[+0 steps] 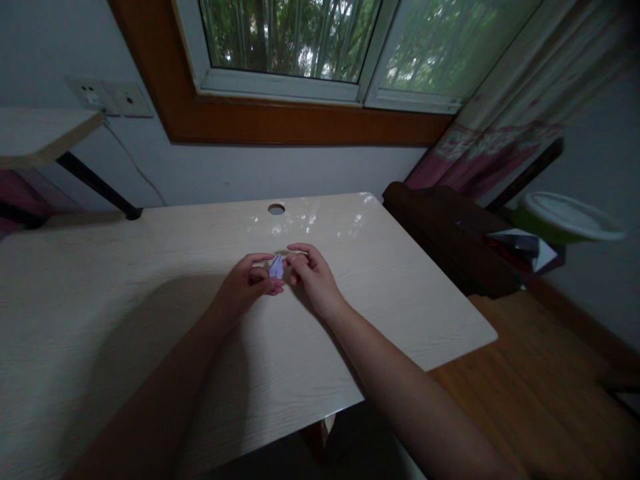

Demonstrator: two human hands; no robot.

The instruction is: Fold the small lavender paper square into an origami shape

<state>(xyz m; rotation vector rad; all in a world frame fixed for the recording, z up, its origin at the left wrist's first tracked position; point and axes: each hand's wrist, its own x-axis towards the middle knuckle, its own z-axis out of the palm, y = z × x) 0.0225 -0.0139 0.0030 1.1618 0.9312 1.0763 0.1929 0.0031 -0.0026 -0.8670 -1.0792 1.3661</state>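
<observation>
So both hands were up near the middle of the surface, meeting around a tiny folded paper, pale lilac-ish and pointed at the top. The left hand had it pinched from its side, thumb and fingers closed on the lower edge. The right hand came in from the other side with its fingertips pressed onto the paper too, index finger curled over the top. So both hands were clamped on the same little piece, touching each other around it. I honestly couldn't tell if the paper was resting on the surface or held just above it, since it was too small and the light was dim.

The surface itself was light wood grain, with a round cable hole near the far edge, pretty much straight beyond the hands. Both forearms reached in from the near edge and threw a big shadow on the left half.

Behind it was a window with a brown wooden frame and green trees outside. A patterned curtain hung at the right, and a couple of wall sockets sat at the left. Off to the right, well apart from the hands, was some dark furniture and a green bowl with a white lid over a wooden floor.
</observation>
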